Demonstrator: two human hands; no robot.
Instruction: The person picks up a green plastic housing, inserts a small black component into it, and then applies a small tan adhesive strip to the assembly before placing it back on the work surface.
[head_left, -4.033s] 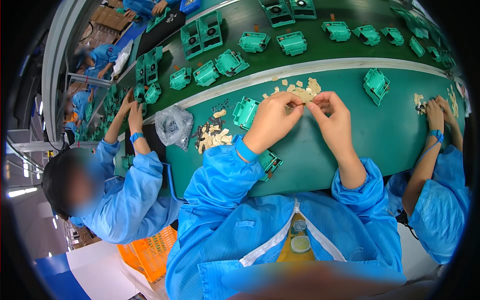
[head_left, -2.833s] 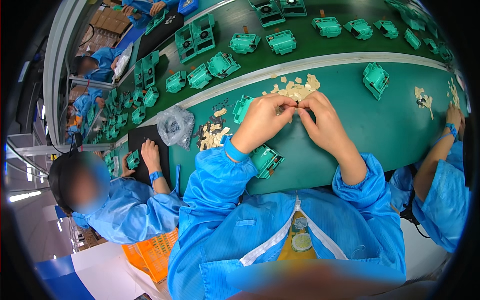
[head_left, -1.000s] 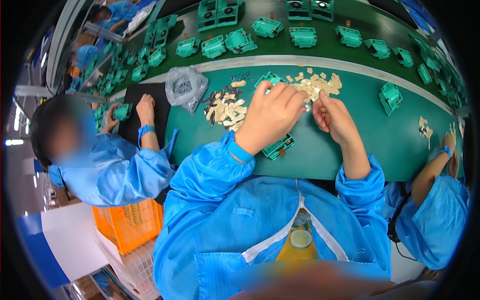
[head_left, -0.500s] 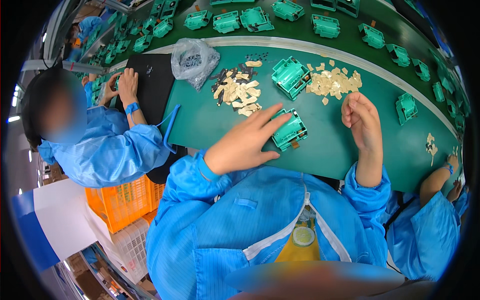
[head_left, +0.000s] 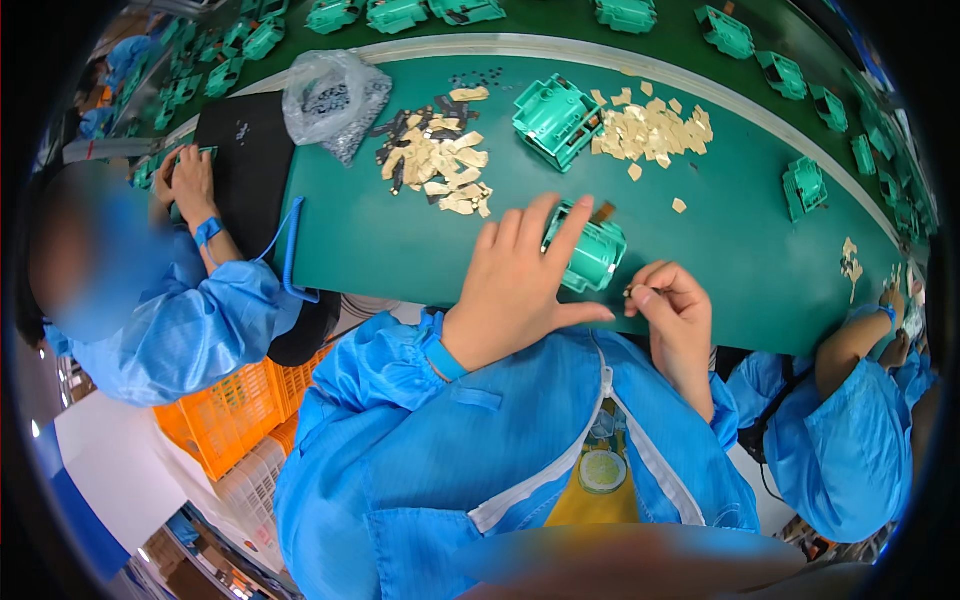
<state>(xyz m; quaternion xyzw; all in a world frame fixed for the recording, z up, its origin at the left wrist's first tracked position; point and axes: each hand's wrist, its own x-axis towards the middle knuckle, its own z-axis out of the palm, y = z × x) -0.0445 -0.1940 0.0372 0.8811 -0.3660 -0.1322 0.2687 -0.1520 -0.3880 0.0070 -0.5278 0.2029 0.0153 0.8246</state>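
Observation:
A green plastic housing (head_left: 597, 256) with a brown tab (head_left: 602, 212) at its upper edge sits in front of me. My left hand (head_left: 522, 268) lies against its left side, fingers spread, the index finger along its upper left and the thumb stretched out below it. To the housing's lower right, my right hand (head_left: 678, 315) is closed in a pinch. Between its fingertips shows a small dark piece (head_left: 630, 292), too small to name. Just beyond stands a second green housing (head_left: 556, 120), touched by neither hand.
Piles of cream-coloured pieces lie left (head_left: 440, 160) and right (head_left: 655, 130) of the far housing. Behind the left pile stands a clear bag (head_left: 335, 100) of small dark parts. Green housings line the far belt (head_left: 540, 25). Co-workers sit at left (head_left: 190, 320) and right (head_left: 840, 440).
The near housing has turned, so its brown tab moved from the lower edge to the upper. My right hand came down and left beside it. A single cream piece now lies apart from the right pile.

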